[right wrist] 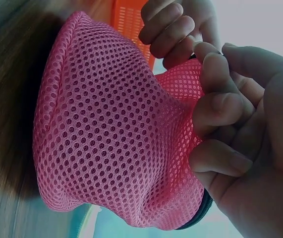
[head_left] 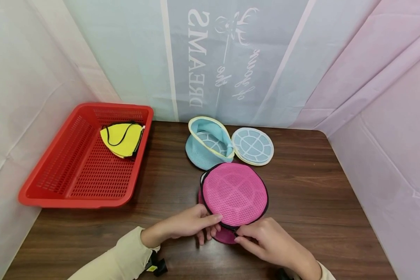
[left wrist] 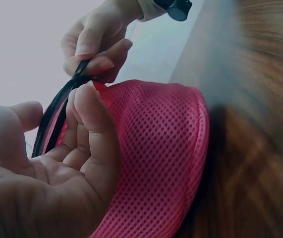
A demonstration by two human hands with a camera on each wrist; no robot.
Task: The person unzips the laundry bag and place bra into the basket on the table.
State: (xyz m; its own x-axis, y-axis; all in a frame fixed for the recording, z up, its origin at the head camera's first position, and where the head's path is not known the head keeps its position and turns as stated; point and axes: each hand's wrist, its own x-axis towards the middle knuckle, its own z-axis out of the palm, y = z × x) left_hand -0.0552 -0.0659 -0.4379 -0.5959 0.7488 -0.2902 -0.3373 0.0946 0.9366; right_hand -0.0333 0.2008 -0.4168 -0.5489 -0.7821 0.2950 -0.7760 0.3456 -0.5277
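Note:
A pink mesh laundry bag [head_left: 236, 192] with a black zippered rim stands on the table, its round lid on top. My left hand [head_left: 192, 223] holds the near left of the rim, thumb above and fingers curled below. At the front of the rim, my right hand [head_left: 276, 243] pinches the zipper pull between thumb and forefinger. The left wrist view shows the black zipper band [left wrist: 57, 111] running between both hands. In the right wrist view, the bag's mesh wall [right wrist: 106, 119] bulges beside the curled fingers, which cover the pull.
Behind the pink bag sits a light blue mesh bag [head_left: 210, 155], its yellow-edged mouth gaping, beside its round lid [head_left: 252, 146]. A red plastic basket [head_left: 134, 171] at the left contains a folded yellow item [head_left: 120, 140] with black trim. Cloth curtains enclose the table's back and sides.

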